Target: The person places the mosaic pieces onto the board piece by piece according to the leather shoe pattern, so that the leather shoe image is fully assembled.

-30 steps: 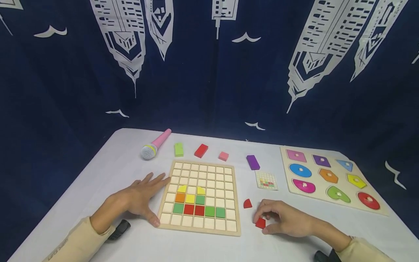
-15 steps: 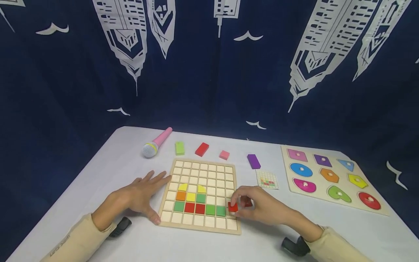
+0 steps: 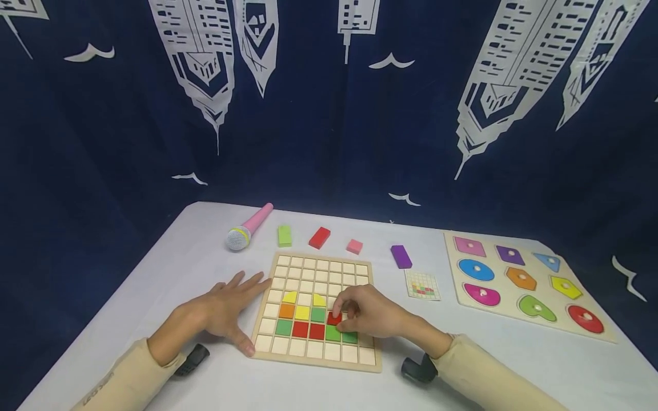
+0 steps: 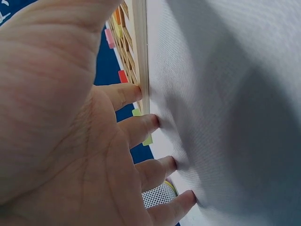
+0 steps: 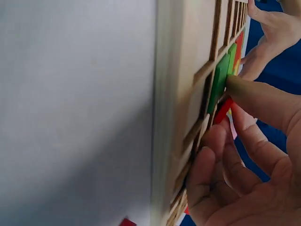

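Note:
A wooden grid board (image 3: 319, 361) lies on the table with coloured tiles in its cells. Two yellow curved-edged pieces (image 3: 289, 297) top rows of orange, yellow, green and red tiles. Over the cell right of the upper green tile (image 3: 317, 314), my right hand (image 3: 372, 311) pinches a small red tile (image 3: 334, 318) between thumb and fingers. In the right wrist view that red tile (image 5: 223, 111) sits tilted by the green tile (image 5: 219, 84). My left hand (image 3: 221, 311) is spread at the board's left edge, its thumb by the near corner and fingertips (image 4: 153, 121) on the table.
Behind the board lie a pink microphone (image 3: 249, 226) and lime (image 3: 284, 236), red (image 3: 320, 237), pink (image 3: 354, 246) and purple (image 3: 401, 257) blocks. A pattern card (image 3: 422, 285) and a shape puzzle board (image 3: 519, 285) are to the right. A red piece (image 5: 127, 222) shows on the table.
My right hand has carried the red tile from the table right of the board leftward to over a cell beside the green tile. The left hand has stayed at the board's left edge.

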Tool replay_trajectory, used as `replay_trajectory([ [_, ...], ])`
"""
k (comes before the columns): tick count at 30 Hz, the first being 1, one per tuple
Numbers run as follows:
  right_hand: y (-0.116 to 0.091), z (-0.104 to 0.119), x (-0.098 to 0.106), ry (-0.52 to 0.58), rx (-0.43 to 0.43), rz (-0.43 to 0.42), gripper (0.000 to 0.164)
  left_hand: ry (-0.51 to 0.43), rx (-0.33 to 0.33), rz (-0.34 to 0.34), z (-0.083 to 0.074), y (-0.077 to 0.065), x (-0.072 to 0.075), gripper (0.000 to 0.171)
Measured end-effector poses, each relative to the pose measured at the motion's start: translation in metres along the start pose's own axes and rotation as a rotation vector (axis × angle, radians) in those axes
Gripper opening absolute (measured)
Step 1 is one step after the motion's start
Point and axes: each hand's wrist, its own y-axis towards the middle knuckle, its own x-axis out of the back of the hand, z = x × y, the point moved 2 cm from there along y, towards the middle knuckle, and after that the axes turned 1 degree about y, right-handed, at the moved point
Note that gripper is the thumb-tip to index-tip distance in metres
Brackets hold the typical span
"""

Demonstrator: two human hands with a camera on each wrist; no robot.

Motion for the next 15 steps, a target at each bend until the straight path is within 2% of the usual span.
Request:
replay_trajectory([
  [9, 0.006, 0.001, -0.001, -0.105, 0.035, -0.027, 0.005, -0.008, 0.001, -0.003, 0.000, -0.002, 0.000, 0.132],
  [15, -0.006, 0.004, 0.008, -0.136, 0.055, -0.001, 0.008, -0.010, 0.005, 0.008, -0.001, -0.001, 0.000, 0.132],
])
